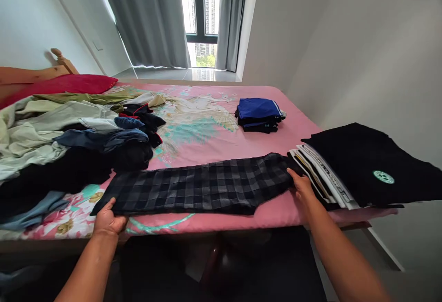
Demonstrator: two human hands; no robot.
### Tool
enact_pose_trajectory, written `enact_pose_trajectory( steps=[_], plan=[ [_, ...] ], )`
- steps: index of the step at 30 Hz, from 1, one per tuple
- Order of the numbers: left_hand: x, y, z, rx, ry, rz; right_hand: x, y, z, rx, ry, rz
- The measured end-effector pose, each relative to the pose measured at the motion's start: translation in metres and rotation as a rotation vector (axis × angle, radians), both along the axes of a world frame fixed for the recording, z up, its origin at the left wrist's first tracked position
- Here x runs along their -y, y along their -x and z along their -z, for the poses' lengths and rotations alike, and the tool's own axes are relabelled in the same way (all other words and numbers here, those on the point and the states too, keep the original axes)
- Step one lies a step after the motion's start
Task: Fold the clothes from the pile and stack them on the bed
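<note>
A pair of black-and-grey checked trousers [203, 184] lies stretched lengthwise along the near side of the bed, one leg laid over the other. My left hand [108, 219] grips its left end, thumb on top and the other fingers hidden beneath the cloth. At the right end, my right hand [301, 184] holds the trousers with the thumb above the fabric; its other fingers are mostly out of sight. Right beside that hand stands a stack of folded clothes [319, 173], topped by a black garment [366, 164] with a round green-and-white emblem.
A loose heap of clothes [79, 131] covers the bed's left side, near a red pillow [69, 85]. Farther back sits a smaller folded pile [259, 114] with blue on top. The pink floral sheet [207, 141] shows between them. A wall [311, 39] borders the right side.
</note>
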State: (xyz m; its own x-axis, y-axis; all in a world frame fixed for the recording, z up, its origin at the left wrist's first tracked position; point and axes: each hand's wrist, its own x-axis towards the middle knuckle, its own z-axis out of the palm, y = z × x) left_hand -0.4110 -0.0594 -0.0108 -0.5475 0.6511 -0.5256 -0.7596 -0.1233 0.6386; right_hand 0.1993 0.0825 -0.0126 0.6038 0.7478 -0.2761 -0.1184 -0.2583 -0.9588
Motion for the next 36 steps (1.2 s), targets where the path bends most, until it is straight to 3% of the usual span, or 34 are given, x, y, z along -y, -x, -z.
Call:
enact_pose_trajectory(
  steps=[3, 8, 11, 14, 17, 23, 25, 28, 31, 34, 36],
  plan=[
    [0.001, -0.002, -0.017, -0.057, -0.015, -0.057, -0.021, 0.000, -0.019, -0.032, -0.065, 0.041],
    [-0.002, -0.004, -0.034, -0.077, -0.189, -0.032, -0.055, -0.011, -0.053, -0.068, -0.287, 0.004],
    [-0.006, -0.013, -0.023, -0.050, -0.169, -0.053, -0.064, -0.016, -0.051, 0.143, -0.128, -0.001],
    [-0.005, -0.022, -0.005, -0.034, -0.200, -0.054, -0.060, -0.012, -0.034, 0.667, 0.049, -0.021],
    [-0.001, -0.030, 0.003, -0.067, -0.288, -0.048, -0.045, 0.015, -0.024, 1.026, -0.145, -0.224],
    [0.002, -0.037, 0.007, -0.119, -0.355, -0.014, -0.004, 0.142, -0.030, 0.986, -0.559, -0.889],
    [0.004, -0.037, 0.011, -0.133, -0.374, 0.004, 0.007, 0.187, -0.023, 1.015, -0.585, -1.073],
    [0.007, -0.035, 0.018, -0.117, -0.357, 0.019, 0.018, 0.237, -0.005, 1.135, -0.478, -1.267],
    [0.009, -0.033, 0.022, -0.106, -0.320, 0.006, 0.032, 0.260, 0.003, 1.205, -0.425, -1.256],
    [0.009, -0.033, 0.023, -0.094, -0.322, 0.011, 0.072, 0.254, 0.000, 1.051, -0.579, -1.219],
    [0.009, -0.034, 0.022, -0.072, -0.327, 0.006, 0.113, 0.236, 0.006, 0.901, -0.654, -1.360]
  ],
)
